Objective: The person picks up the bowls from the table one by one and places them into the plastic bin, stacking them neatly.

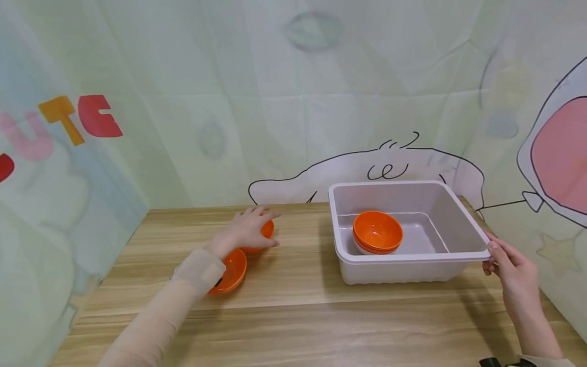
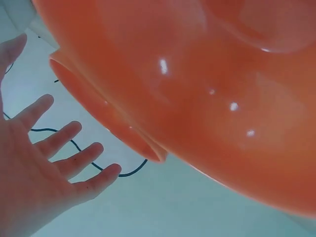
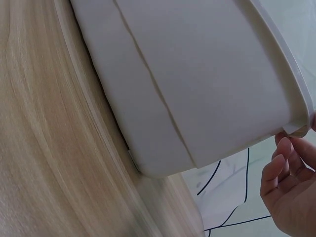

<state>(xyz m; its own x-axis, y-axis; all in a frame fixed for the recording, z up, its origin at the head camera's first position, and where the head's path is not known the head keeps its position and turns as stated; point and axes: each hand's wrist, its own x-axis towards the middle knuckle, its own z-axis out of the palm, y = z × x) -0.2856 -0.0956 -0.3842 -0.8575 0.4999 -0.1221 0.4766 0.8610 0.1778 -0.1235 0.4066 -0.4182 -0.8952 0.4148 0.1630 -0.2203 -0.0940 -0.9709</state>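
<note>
My left hand [image 1: 247,229] reaches over an orange bowl [image 1: 267,233] on the left of the table, its fingers spread and nothing gripped. A second orange bowl [image 1: 236,272] sits nearer, under the left wrist. In the left wrist view the left hand [image 2: 49,168] shows its fingers apart from the bowls, the nearer bowl [image 2: 207,113] filling much of that view. On the right, my right hand [image 1: 515,270] pinches the front right corner of a light grey plastic bin [image 1: 412,271]. Inside the bin, to its left, stands a stack of orange bowls [image 1: 378,232].
A wood-grain table [image 1: 312,326] carries everything. Behind it and at both sides hangs a printed cloth backdrop [image 1: 220,102]. The bin stands near the table's back right.
</note>
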